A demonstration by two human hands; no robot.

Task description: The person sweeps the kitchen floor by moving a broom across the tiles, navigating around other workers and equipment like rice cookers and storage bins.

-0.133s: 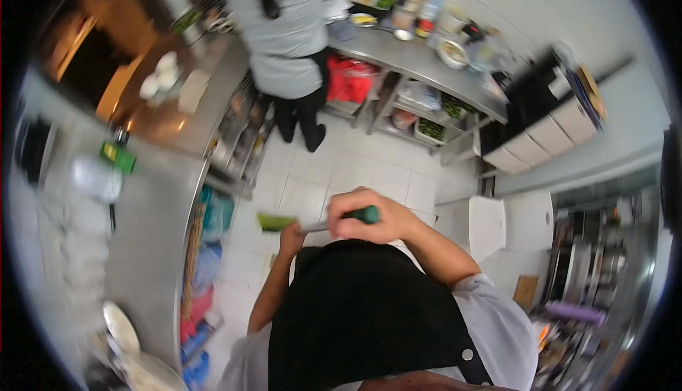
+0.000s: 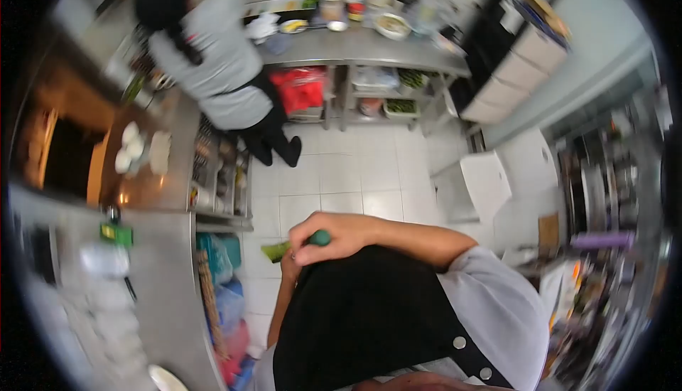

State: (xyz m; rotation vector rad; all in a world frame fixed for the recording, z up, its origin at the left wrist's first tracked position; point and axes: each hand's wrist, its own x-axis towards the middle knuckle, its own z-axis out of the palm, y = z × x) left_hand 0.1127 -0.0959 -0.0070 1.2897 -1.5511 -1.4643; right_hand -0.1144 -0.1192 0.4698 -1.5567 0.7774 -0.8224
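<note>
In the head view, the green piece (image 2: 275,251), blurred but looking like a vegetable, sits just beyond the upper left corner of the black apron (image 2: 369,309). Its long axis runs mostly sideways, roughly in line with the green handle (image 2: 320,237), and its free end points left, away from the apron. The left hand (image 2: 290,266) is the nearer one, at the piece's inner end; its fingers are partly hidden, so whether they are closed on it cannot be told. The right hand (image 2: 334,236) is clamped round the green handle at the apron's top edge, close beside the left hand, so the piece lies to the left of both. What the handle belongs to is hidden. Farther left of the apron runs a metal desk (image 2: 167,284); ahead and left of the apron a person (image 2: 213,64) stands with an arm raised. Beyond the apron, across the tiled floor (image 2: 341,174), another desk (image 2: 369,48) carries a bowl (image 2: 392,26), and a white chair (image 2: 486,181) stands ahead and right.
</note>
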